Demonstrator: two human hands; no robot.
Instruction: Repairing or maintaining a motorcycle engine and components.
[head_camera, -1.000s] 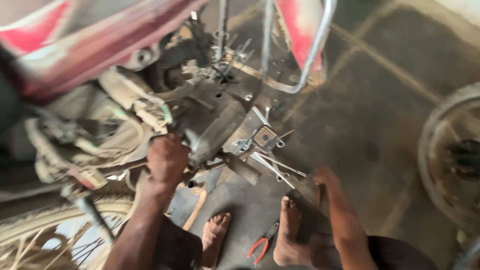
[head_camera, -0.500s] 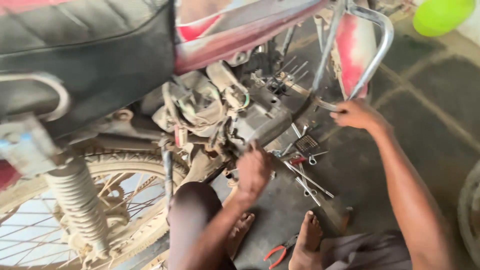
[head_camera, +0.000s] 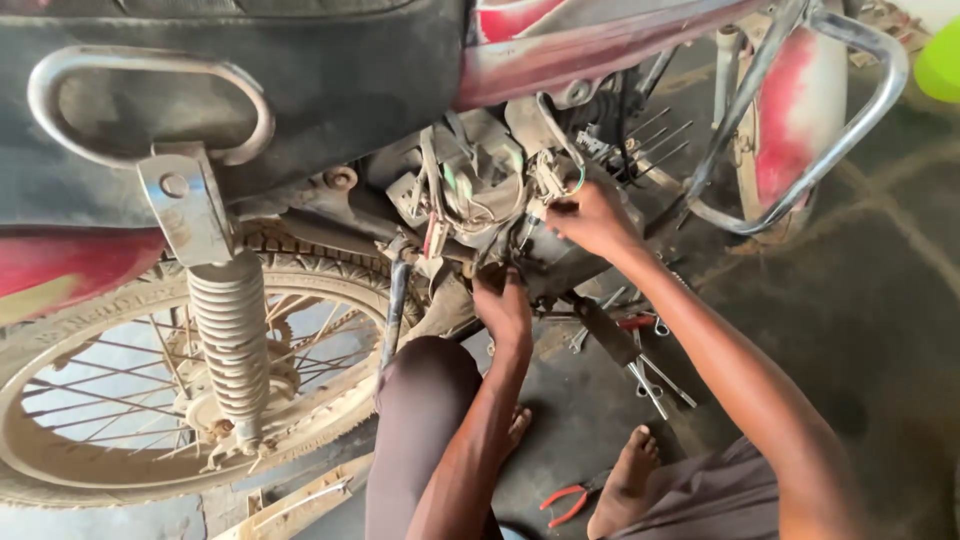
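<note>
Head view: a dusty red and black motorcycle is seen from above, its side cover off, so that a grey cluster of wiring and connectors (head_camera: 470, 190) lies exposed under the black seat. The right hand (head_camera: 592, 218) is raised to the upper right edge of that cluster, its fingertips (head_camera: 556, 208) pinched together on what seems to be a small connector or wire end; what exactly is gripped is too small to tell. The left hand (head_camera: 503, 305) sits lower, just below the cluster, pressed against the dark engine casing (head_camera: 545, 270) with fingers curled. Whether it clamps anything cannot be told, since its palm is turned away. The two hands are apart, the right above and to the right of the left, and the right is the nearer to the wiring. The wires run mostly up and down, away from the left hand.

Left of both hands stand a chrome coil shock absorber (head_camera: 230, 340) and the spoked rear wheel (head_camera: 130, 400). Below the right forearm, loose metal spanners (head_camera: 655, 375) lie on the concrete floor, with red-handled pliers (head_camera: 565, 500) nearer the bare feet.
</note>
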